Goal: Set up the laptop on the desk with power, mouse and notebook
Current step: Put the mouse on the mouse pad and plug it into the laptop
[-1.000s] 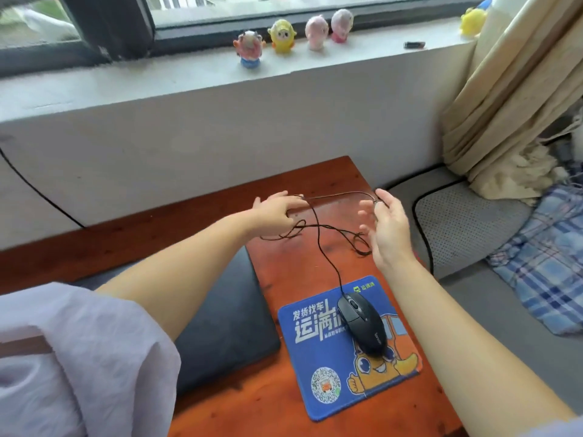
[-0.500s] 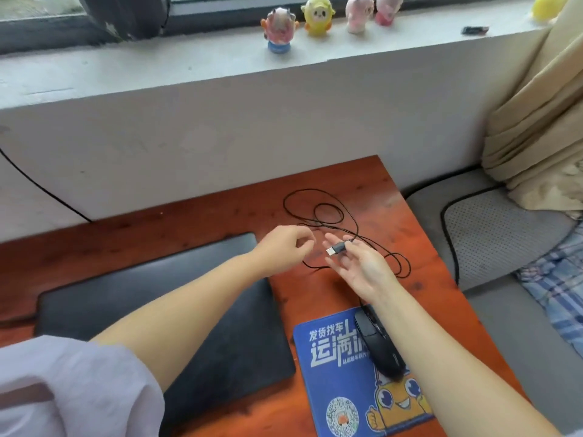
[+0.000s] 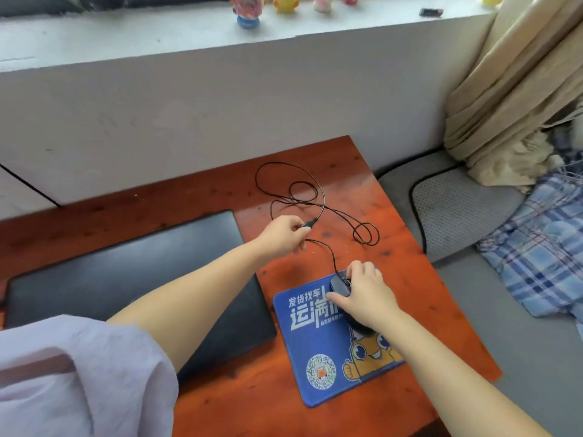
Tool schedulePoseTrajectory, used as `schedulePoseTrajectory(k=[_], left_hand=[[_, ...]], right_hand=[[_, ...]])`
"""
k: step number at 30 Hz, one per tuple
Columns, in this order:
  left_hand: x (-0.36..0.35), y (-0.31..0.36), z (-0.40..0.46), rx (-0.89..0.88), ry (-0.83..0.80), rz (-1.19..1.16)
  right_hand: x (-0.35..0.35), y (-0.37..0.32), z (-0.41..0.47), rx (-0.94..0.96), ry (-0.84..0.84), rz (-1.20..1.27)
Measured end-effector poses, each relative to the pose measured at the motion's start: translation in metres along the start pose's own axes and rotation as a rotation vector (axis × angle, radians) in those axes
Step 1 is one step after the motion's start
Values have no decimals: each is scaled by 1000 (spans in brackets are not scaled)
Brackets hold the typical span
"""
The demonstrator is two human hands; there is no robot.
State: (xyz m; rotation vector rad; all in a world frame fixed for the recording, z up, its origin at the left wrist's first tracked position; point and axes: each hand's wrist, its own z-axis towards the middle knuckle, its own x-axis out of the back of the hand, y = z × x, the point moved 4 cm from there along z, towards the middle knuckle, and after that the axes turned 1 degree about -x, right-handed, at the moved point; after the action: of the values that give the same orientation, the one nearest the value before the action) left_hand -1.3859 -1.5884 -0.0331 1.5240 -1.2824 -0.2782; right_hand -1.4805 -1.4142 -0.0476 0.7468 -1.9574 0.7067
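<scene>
A closed black laptop [image 3: 94, 279] lies flat on the reddish wooden desk [image 3: 394, 241], partly under my left forearm. To its right a blue mouse pad [image 3: 315, 351] carries a black wired mouse [image 3: 340, 283]. My right hand [image 3: 366, 294] rests on top of the mouse and grips it. The mouse's thin black cable [image 3: 299, 197] loops over the desk behind the pad. My left hand [image 3: 282, 236] pinches the cable's USB plug [image 3: 307, 225] just past the laptop's right rear corner. No notebook or power adapter shows.
A white wall and windowsill [image 3: 126, 42] with small toy figures [image 3: 247, 12] run behind the desk. Right of the desk lie a grey cushion [image 3: 457, 209], a beige curtain [image 3: 511, 89] and a blue plaid cloth [image 3: 542, 241]. A black cord [image 3: 28, 184] crosses the wall at left.
The USB plug passed from my right hand to my left hand. My right hand dropped back onto the mouse on the pad. The view tilted downward.
</scene>
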Motion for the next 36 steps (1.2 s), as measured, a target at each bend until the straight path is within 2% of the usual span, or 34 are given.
schedulePoseTrajectory(k=[8,13,15,17,18,20,22,24,26,28,30,32,36], left_hand=[[-6,-2,-7,-32,25,-5],[-7,-4,-15,-50,26,-32],[-6,-3,-21,-68,-20,15],[-3,-1,-26,-80,-126,71],[-2,-1,-28,-78,-180,85],[5,-1,-31,-72,-227,101],[15,-3,-32,-78,-198,115],[27,-8,-31,-74,-149,133],[43,-15,-29,-50,-65,127],[67,-26,-24,-30,125,123],[92,-41,-18,-7,374,285],[108,-58,-13,81,523,483],[103,-85,1,264,431,669]], right_hand=[[-24,16,-40,-75,121,-50],[-19,19,-51,-77,68,-72],[4,4,-42,23,166,14],[39,-20,-29,239,365,211],[54,-33,-21,345,403,282],[69,-59,1,468,278,338],[65,-77,23,470,51,280],[58,-87,40,460,-85,303],[56,-90,53,451,-166,507],[56,-91,62,439,-347,852],[57,-94,67,428,-621,1223],[59,-96,70,436,-795,1406],[62,-102,77,507,-920,1466]])
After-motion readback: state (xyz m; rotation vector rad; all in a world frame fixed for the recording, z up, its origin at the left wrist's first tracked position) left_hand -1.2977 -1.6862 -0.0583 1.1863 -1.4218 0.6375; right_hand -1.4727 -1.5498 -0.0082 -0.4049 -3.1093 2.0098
